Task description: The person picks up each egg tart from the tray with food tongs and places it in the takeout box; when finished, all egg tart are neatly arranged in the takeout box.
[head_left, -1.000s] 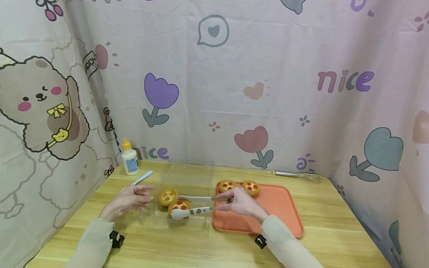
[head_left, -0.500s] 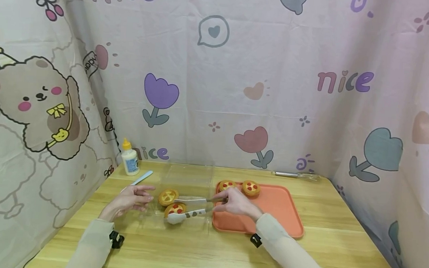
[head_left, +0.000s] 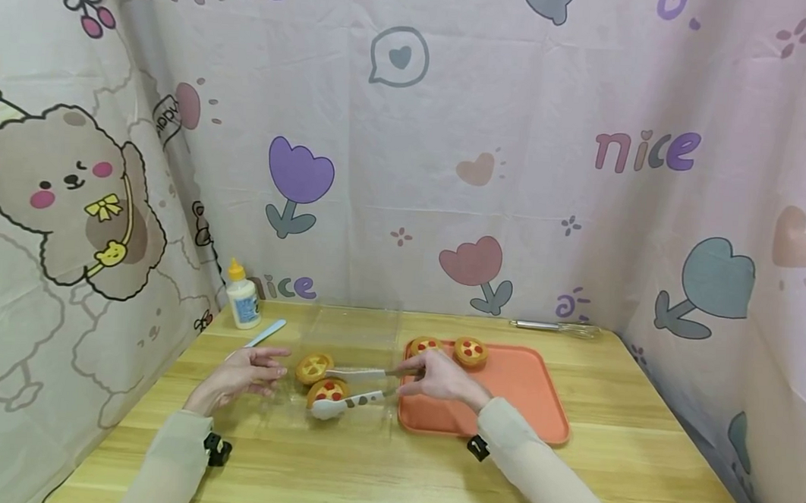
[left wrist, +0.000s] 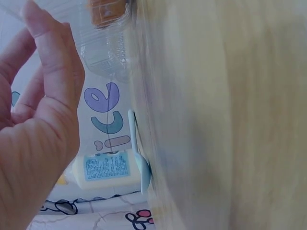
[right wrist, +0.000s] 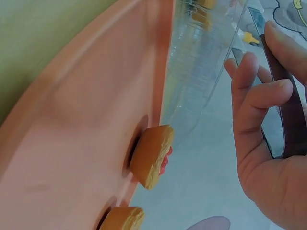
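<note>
My right hand grips a pair of tongs, whose metal bend shows in the right wrist view. The white tips reach left into an open clear plastic box, around a small tart with red toppings. The lower tip overlaps the tart's front edge in the head view. Touching or close behind it sits a tart with a yellow lattice top. My left hand hovers at the box's left side, fingers loosely bent and holding nothing; its fingertips overlap the clear plastic in the left wrist view.
An orange tray lies right of the box, bearing two red-topped tarts along its back edge. A whisk lies at the table's back edge. A glue bottle and a pale blue spoon are at the back left.
My right hand has moved slightly left with the tongs, and the red-topped tart in the box has shifted a little left along with the tips. My left hand has stayed in place.
</note>
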Tool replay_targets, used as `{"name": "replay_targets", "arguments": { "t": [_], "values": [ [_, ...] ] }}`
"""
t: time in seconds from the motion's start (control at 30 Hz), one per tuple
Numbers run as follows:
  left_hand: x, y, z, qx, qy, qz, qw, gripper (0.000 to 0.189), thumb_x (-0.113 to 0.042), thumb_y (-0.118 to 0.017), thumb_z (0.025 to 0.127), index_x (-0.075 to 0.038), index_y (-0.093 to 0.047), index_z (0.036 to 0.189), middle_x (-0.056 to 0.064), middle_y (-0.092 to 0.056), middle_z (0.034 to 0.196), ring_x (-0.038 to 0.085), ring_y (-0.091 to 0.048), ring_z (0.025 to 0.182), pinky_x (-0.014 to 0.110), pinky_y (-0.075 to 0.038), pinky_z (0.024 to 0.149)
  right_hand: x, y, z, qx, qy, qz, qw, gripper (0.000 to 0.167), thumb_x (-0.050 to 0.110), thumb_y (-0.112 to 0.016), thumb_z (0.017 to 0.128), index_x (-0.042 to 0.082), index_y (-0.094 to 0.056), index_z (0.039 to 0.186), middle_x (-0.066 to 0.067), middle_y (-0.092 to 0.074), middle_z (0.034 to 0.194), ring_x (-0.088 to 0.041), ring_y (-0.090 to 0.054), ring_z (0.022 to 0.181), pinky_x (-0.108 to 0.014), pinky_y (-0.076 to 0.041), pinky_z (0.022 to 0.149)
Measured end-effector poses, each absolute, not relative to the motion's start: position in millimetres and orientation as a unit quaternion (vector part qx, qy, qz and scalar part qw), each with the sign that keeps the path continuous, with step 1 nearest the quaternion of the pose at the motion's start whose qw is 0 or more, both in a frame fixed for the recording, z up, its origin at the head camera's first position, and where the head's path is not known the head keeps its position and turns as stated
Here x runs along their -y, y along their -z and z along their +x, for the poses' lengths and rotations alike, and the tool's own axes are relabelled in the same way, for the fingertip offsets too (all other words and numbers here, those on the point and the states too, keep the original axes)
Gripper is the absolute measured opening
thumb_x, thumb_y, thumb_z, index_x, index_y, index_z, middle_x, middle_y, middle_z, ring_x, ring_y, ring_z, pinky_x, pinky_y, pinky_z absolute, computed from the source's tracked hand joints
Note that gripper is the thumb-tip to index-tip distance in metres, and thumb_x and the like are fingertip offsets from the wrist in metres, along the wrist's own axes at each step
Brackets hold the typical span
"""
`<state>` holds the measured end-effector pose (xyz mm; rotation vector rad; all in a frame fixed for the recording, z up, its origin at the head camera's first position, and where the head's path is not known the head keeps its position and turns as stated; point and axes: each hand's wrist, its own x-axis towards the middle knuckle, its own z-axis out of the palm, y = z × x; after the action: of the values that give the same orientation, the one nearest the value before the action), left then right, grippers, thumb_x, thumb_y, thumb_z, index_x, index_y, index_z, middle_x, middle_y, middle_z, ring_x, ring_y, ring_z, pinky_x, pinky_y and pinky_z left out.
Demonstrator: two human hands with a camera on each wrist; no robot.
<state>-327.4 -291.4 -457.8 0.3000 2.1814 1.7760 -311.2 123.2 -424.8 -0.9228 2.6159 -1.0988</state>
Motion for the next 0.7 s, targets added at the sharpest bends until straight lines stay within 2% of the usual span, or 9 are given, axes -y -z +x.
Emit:
{"name": "replay_targets", "arguments": {
  "t": [0.1, 0.13, 0.2, 0.23, 0.3, 0.33, 0.4, 0.53, 0.7],
  "values": [
    [290.7, 457.8, -327.2, -0.763, -0.620, 0.098, 0.154, 0.068, -0.012, -0.069, 0.091, 0.007, -0.034, 0.147, 0.015, -0.065, 0.106, 0.019, -0.066, 0.083, 0.036, -0.061, 0.072, -126.3, 423.4, -311.7, -0.872, 0.372, -0.306, 0.085, 0.038, 0.030, -0.077, 0.085, 0.022, -0.071, 0.121, 0.002, -0.072, 0.095, -0.004, -0.045, 0.057, -0.019, -0.039, 0.050],
    [290.6, 458.0, -327.3, -0.764, -0.618, 0.102, 0.152, 0.068, -0.012, -0.069, 0.092, 0.008, -0.034, 0.146, 0.016, -0.065, 0.106, 0.020, -0.066, 0.084, 0.037, -0.061, 0.072, -127.7, 422.5, -312.1, -0.871, 0.374, -0.306, 0.087, 0.038, 0.030, -0.077, 0.085, 0.022, -0.071, 0.122, 0.001, -0.071, 0.089, -0.005, -0.043, 0.054, -0.019, -0.037, 0.048],
    [290.6, 458.0, -327.2, -0.765, -0.619, 0.100, 0.150, 0.068, -0.012, -0.069, 0.091, 0.007, -0.035, 0.146, 0.016, -0.065, 0.106, 0.020, -0.066, 0.084, 0.037, -0.061, 0.072, -130.5, 420.1, -313.8, -0.871, 0.373, -0.308, 0.083, 0.038, 0.032, -0.078, 0.084, 0.023, -0.072, 0.121, 0.004, -0.070, 0.087, -0.006, -0.040, 0.052, -0.020, -0.036, 0.048],
    [290.4, 458.0, -327.2, -0.765, -0.619, 0.099, 0.150, 0.067, -0.012, -0.069, 0.091, 0.007, -0.035, 0.146, 0.016, -0.065, 0.106, 0.020, -0.066, 0.083, 0.037, -0.061, 0.072, -132.2, 418.8, -314.5, -0.871, 0.373, -0.309, 0.083, 0.039, 0.033, -0.079, 0.084, 0.023, -0.072, 0.121, 0.005, -0.067, 0.079, -0.006, -0.036, 0.050, -0.021, -0.034, 0.047],
    [290.5, 458.1, -327.2, -0.764, -0.619, 0.101, 0.150, 0.068, -0.012, -0.069, 0.091, 0.008, -0.035, 0.146, 0.016, -0.065, 0.106, 0.020, -0.066, 0.083, 0.037, -0.061, 0.071, -135.4, 416.2, -317.1, -0.871, 0.371, -0.314, 0.079, 0.039, 0.034, -0.079, 0.083, 0.023, -0.072, 0.120, 0.003, -0.058, 0.069, -0.007, -0.033, 0.050, -0.021, -0.033, 0.049],
    [290.7, 458.3, -327.1, -0.764, -0.619, 0.102, 0.149, 0.067, -0.012, -0.069, 0.092, 0.008, -0.035, 0.146, 0.016, -0.065, 0.106, 0.020, -0.066, 0.083, 0.037, -0.061, 0.071, -137.0, 415.0, -318.7, -0.870, 0.370, -0.315, 0.080, 0.039, 0.034, -0.080, 0.082, 0.023, -0.073, 0.119, 0.004, -0.057, 0.069, -0.008, -0.032, 0.051, -0.021, -0.033, 0.050],
    [291.1, 458.2, -326.8, -0.763, -0.621, 0.101, 0.151, 0.068, -0.012, -0.069, 0.092, 0.008, -0.034, 0.146, 0.016, -0.064, 0.105, 0.019, -0.065, 0.083, 0.036, -0.061, 0.071, -139.7, 412.2, -321.4, -0.870, 0.366, -0.321, 0.079, 0.039, 0.033, -0.080, 0.082, 0.021, -0.073, 0.118, 0.002, -0.061, 0.074, -0.009, -0.036, 0.054, -0.021, -0.034, 0.052],
    [291.7, 458.4, -326.4, -0.761, -0.621, 0.104, 0.152, 0.067, -0.013, -0.068, 0.092, 0.009, -0.034, 0.146, 0.015, -0.064, 0.105, 0.019, -0.066, 0.082, 0.036, -0.061, 0.071, -143.5, 408.1, -324.8, -0.867, 0.363, -0.330, 0.083, 0.036, 0.027, -0.081, 0.082, 0.016, -0.074, 0.116, 0.001, -0.073, 0.098, -0.013, -0.047, 0.063, -0.021, -0.039, 0.055],
    [291.4, 458.6, -326.9, -0.757, -0.625, 0.109, 0.157, 0.066, -0.011, -0.067, 0.093, 0.009, -0.033, 0.146, 0.014, -0.063, 0.104, 0.018, -0.065, 0.082, 0.034, -0.061, 0.070, -142.6, 410.1, -324.5, -0.867, 0.361, -0.334, 0.080, 0.034, 0.024, -0.079, 0.083, 0.012, -0.075, 0.114, -0.003, -0.073, 0.093, -0.010, -0.043, 0.057, -0.020, -0.035, 0.051]
  ]
}}
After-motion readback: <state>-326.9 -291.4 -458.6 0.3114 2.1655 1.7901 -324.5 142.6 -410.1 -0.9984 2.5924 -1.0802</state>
